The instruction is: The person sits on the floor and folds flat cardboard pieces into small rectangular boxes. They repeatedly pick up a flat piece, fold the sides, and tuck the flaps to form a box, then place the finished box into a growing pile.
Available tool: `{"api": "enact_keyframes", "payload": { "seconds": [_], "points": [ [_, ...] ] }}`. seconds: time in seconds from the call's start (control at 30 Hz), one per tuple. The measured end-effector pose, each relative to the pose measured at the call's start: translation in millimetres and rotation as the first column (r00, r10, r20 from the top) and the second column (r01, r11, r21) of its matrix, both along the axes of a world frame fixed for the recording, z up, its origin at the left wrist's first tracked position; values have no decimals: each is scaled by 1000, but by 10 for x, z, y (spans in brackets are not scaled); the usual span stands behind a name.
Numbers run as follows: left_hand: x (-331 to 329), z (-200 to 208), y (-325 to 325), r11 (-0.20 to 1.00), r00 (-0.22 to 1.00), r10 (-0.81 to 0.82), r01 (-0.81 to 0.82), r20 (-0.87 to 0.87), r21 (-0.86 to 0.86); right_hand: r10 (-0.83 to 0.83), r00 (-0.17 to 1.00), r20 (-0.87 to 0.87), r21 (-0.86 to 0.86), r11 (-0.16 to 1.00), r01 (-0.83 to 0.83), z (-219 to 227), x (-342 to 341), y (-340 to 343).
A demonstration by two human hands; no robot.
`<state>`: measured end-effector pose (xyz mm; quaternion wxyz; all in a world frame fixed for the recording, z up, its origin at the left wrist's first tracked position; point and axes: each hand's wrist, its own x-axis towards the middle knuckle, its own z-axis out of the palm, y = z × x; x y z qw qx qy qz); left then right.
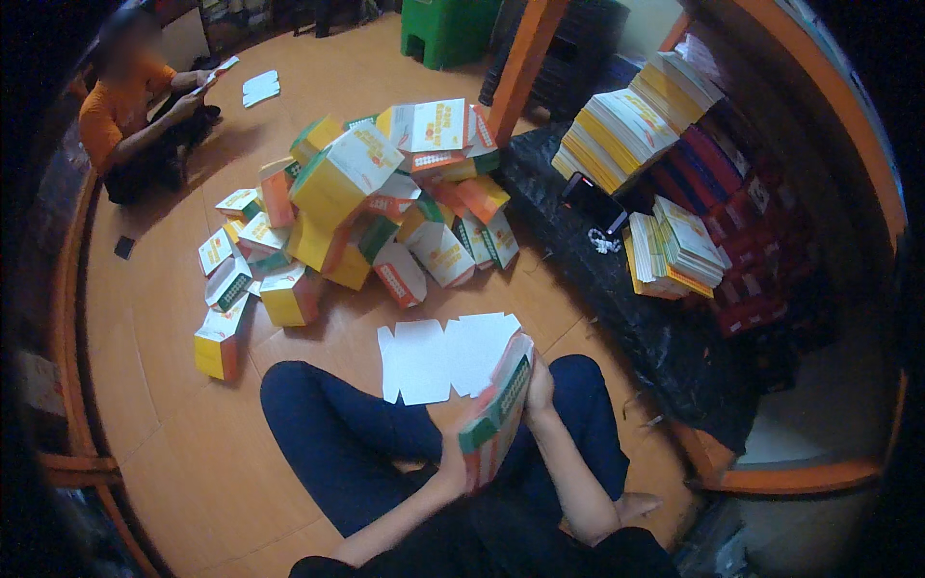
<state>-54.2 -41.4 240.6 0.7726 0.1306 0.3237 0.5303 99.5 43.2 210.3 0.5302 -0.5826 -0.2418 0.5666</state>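
Floor (pixel 169 424): smooth orange-brown tiles, running from the near edge to the far wall.
Carton in work (pixel 496 414): green, white and orange-red, somewhat blurred; it stands tilted above the crossed legs, between both hands.
Left hand (pixel 451 453): lies against the carton's near left side; most of its fingers are hidden, so I cannot tell how tightly they close.
Right hand (pixel 541 387): curled around the carton's right edge, gripping it, with the fingertips out of sight.
White card sheet (pixel 424 364): flat, with notched edges, just beyond the left hand; its right end passes behind the carton.
Crossed legs (pixel 323 414): dark blue trousers, knees spread left and right.
Carton heap (pixel 337 188): yellow, white, orange and green boxes piled loosely at the far centre, spilling toward the left.
Co-worker (pixel 125 120): a person in an orange top, seated far left, holding a piece of card (pixel 220 72) in both hands.
Second white sheet (pixel 260 88): flat, to the right of that person.
Green plastic piece (pixel 448 31): upright, at the far side.
Black sheeting (pixel 626 308): spread along the right.
Stacked cards (pixel 617 140): yellow and white, on the far right, with a smaller stack (pixel 679 246) nearer.
Phone (pixel 593 202): dark, between those stacks and the heap.
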Motion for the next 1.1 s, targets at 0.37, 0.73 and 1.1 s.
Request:
{"api": "enact_keyframes", "payload": {
  "seconds": [0.37,0.73,1.1],
  "points": [
    [-505,-410,663,932,524,331,-310,-785,186,686,720,-105,58,727,-684,366,-719,-305],
    [-1221,-1422,1046,937,248,344,-27,-906,349,307,943,124,70,946,-317,-12,131,-111],
    [-1136,-1314,972,943,502,-272,309,-821,-123,519,568,640,22,725,-688,-272,-705,-59]
  ]
}}
